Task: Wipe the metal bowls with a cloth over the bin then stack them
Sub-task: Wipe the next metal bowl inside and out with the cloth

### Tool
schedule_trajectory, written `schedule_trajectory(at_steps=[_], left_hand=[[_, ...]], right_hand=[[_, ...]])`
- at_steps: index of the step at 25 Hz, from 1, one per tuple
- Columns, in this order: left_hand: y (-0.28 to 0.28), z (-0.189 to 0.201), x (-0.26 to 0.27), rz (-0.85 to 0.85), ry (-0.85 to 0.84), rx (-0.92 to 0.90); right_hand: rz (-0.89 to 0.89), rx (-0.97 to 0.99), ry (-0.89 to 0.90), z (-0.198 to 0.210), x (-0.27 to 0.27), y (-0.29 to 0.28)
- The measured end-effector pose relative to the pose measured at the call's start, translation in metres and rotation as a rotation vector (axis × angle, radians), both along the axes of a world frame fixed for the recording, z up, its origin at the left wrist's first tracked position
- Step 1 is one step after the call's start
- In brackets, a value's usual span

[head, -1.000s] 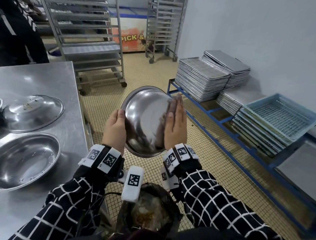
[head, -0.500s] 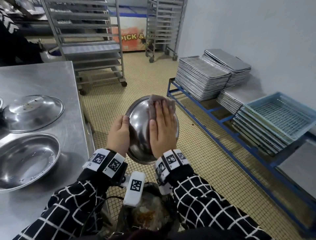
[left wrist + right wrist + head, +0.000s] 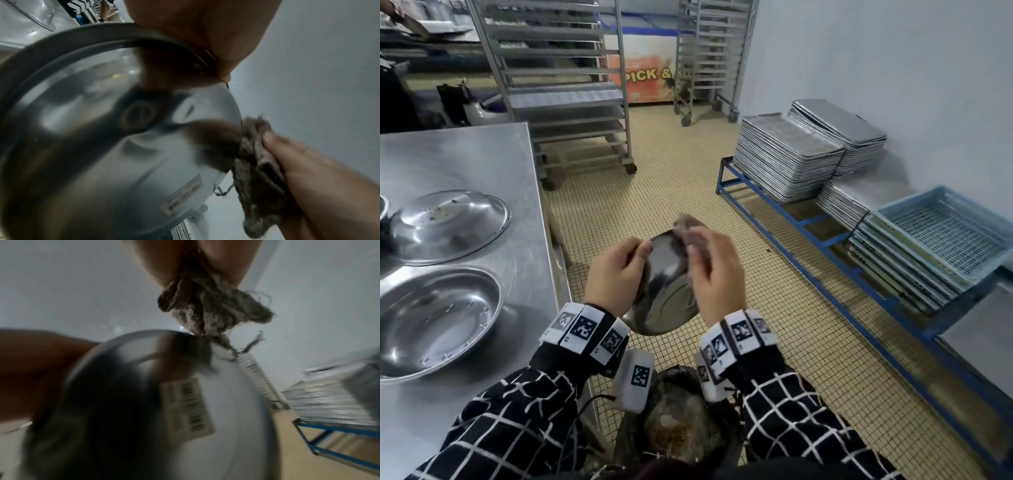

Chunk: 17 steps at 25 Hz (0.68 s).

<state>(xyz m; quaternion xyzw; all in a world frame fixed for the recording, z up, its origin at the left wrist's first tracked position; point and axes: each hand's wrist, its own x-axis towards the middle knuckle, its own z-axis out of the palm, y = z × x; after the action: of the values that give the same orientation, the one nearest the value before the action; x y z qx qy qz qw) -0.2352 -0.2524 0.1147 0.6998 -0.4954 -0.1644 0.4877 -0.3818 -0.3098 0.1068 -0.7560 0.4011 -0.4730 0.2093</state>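
Left fingers: the left hand grips the rim of a round shiny metal bowl, thumb curled over the edge, the other fingers hidden behind the bowl.
Right fingers: the right hand has its fingers curled round a bunched, frayed grey-brown cloth, pinching it against the bowl's far rim; loose threads hang from the cloth.
Held bowl: it is tilted, its underside turned toward the person; a pale barcode sticker sits on the flat base. In the right wrist view the bowl is blurred.
Bowl's place: in the air between the two hands, beside the table edge and above the bin.
Bin: a dark, bag-lined bin on the floor below the wrists, with brownish waste inside.
Wrists: white bands with black square markers sit on both wrists, over black sleeves with a white grid pattern.
Table: a steel worktable on the left carries an upright wide metal bowl near the front and, behind it, an upside-down metal bowl.
Right side: a blue metal floor frame along the wall bears stacks of grey baking trays and pale blue mesh crates.
Background: wheeled steel tray racks stand on the small-tiled floor.
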Motion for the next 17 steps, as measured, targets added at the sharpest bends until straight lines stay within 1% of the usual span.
schedule_trajectory(at_steps=[1, 2, 3, 4, 6, 7, 8, 9, 11, 12, 14, 15, 16, 17], left_hand=[[0.0, 0.001, 0.0, 0.001, 0.013, -0.028], [0.0, 0.001, 0.001, 0.009, 0.03, -0.049], [0.0, 0.002, 0.002, 0.016, 0.048, -0.057], [0.0, 0.004, 0.002, 0.023, 0.069, -0.054], [0.001, 0.006, 0.003, 0.039, 0.114, -0.045], [0.001, 0.006, 0.003, 0.049, 0.115, -0.042], [0.001, 0.006, 0.003, 0.06, 0.089, -0.039], [0.001, 0.006, 0.004, 0.066, 0.047, -0.038], [0.001, 0.007, 0.002, 0.04, -0.034, -0.041], [0.0, 0.008, 0.0, 0.018, -0.081, -0.045], [0.001, 0.012, -0.005, -0.01, -0.144, -0.068], [0.001, 0.013, -0.006, -0.028, -0.105, -0.083], [0.002, 0.015, -0.006, -0.052, -0.012, -0.104], [0.002, 0.015, -0.004, -0.071, 0.106, -0.122]], right_hand=[[0.055, -0.069, 0.062, -0.005, 0.007, 0.006], [0.073, -0.119, 0.123, -0.012, 0.01, 0.009], [0.063, -0.125, 0.142, -0.018, 0.01, 0.007], [0.034, -0.072, 0.122, -0.021, 0.006, 0.002], [-0.057, 0.158, -0.001, -0.025, -0.003, -0.008], [-0.081, 0.243, -0.026, -0.029, -0.006, -0.011], [-0.085, 0.249, -0.006, -0.03, -0.009, -0.009], [-0.068, 0.195, 0.026, -0.029, -0.008, -0.004], [-0.011, -0.004, 0.095, -0.029, 0.001, 0.013], [0.0, -0.071, 0.112, -0.028, 0.007, 0.019], [-0.037, -0.103, 0.091, -0.023, 0.016, 0.021], [-0.069, -0.089, 0.06, -0.021, 0.017, 0.016], [-0.096, -0.048, 0.012, -0.019, 0.015, 0.012], [-0.112, 0.037, -0.067, -0.021, 0.011, 0.005]])
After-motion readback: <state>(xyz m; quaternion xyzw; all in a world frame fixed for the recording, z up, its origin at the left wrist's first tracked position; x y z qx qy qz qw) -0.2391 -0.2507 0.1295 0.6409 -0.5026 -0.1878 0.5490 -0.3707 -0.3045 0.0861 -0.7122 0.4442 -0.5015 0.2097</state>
